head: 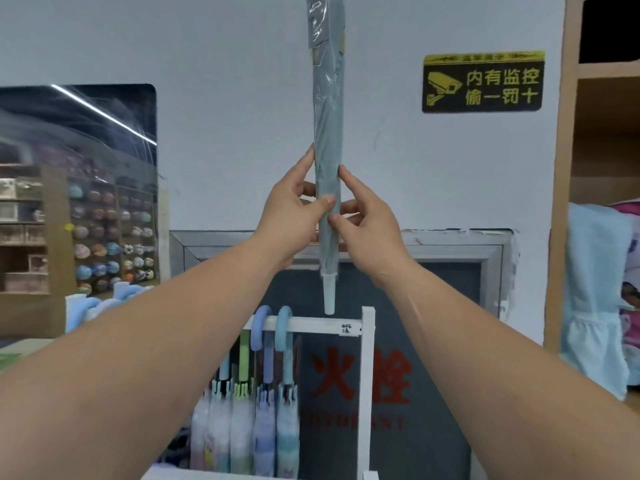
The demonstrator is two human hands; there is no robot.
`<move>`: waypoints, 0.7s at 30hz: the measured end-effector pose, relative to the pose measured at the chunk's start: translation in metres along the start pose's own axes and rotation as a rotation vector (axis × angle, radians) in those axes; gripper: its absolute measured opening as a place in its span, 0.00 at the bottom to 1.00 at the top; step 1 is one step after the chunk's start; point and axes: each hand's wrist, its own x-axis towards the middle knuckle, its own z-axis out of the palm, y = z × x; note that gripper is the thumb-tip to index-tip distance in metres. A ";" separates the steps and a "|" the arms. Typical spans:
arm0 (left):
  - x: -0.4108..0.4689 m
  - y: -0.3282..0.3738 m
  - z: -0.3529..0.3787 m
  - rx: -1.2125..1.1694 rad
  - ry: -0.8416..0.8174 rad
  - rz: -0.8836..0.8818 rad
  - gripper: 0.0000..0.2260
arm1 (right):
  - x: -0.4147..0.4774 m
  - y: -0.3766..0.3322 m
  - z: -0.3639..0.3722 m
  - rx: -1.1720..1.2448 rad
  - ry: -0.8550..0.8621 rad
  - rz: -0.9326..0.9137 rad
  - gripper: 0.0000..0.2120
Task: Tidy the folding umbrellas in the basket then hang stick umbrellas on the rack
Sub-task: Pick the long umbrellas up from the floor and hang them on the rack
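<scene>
I am holding a grey-blue stick umbrella (pixel 327 116) upright in its clear wrap, with the tip pointing down, in front of the pale wall. My left grip (pixel 294 216) is curling round its lower part, thumb lying across the front. My right grip (pixel 367 230) is pinching the same stretch from the other side. The pale tip is hanging just above the white rack (pixel 367 375) rail, to the right of two blue hooked handles (pixel 261 327) hanging there.
</scene>
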 end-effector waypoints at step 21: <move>0.003 -0.084 -0.001 -0.112 -0.168 -0.182 0.34 | -0.012 0.071 0.029 -0.107 -0.030 0.096 0.36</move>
